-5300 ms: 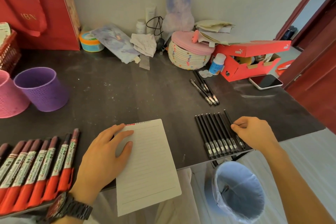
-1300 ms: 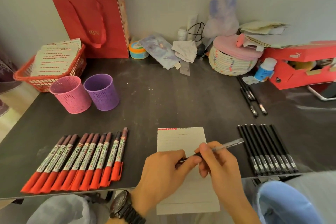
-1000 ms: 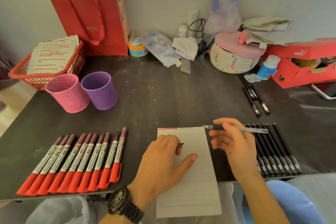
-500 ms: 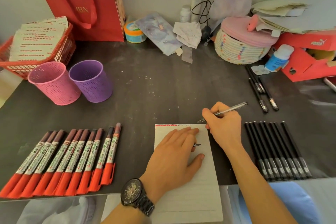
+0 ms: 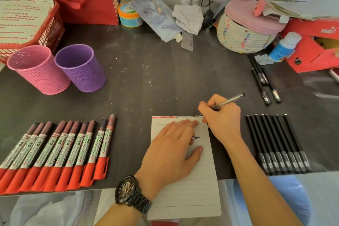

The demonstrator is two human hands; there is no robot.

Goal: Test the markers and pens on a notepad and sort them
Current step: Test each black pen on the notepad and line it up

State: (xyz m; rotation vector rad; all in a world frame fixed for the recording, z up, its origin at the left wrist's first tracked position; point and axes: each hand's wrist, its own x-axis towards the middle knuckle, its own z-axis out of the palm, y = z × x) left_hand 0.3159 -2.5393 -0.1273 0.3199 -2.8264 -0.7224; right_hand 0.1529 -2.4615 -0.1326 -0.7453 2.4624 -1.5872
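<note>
A lined notepad [image 5: 192, 189] lies at the desk's front edge, with red and dark scribbles along its top line. My left hand [image 5: 170, 156] rests on it and keeps a black pen cap [image 5: 195, 137] tucked under the fingers; only the cap's tip shows. My right hand [image 5: 223, 121] grips an uncapped clear-barrelled pen [image 5: 231, 100] with its tip on the notepad's top right corner. Several black pens [image 5: 275, 143] lie in a row on the right. Three more black pens [image 5: 264, 82] lie farther back. Several red-capped markers [image 5: 55, 152] lie in a row on the left.
A pink cup [image 5: 36, 69] and a purple cup [image 5: 78, 68] stand at back left, before a red basket [image 5: 53, 29] of papers. A woven basket [image 5: 244, 36], a red shoe box [image 5: 311, 47] and clutter line the wall. A blue-lined bin [image 5: 286, 198] sits below the desk edge.
My right hand took a pen from the row and my left hand pulled off its cap. The left hand then settled on the notepad and the right brought the pen tip to the top line.
</note>
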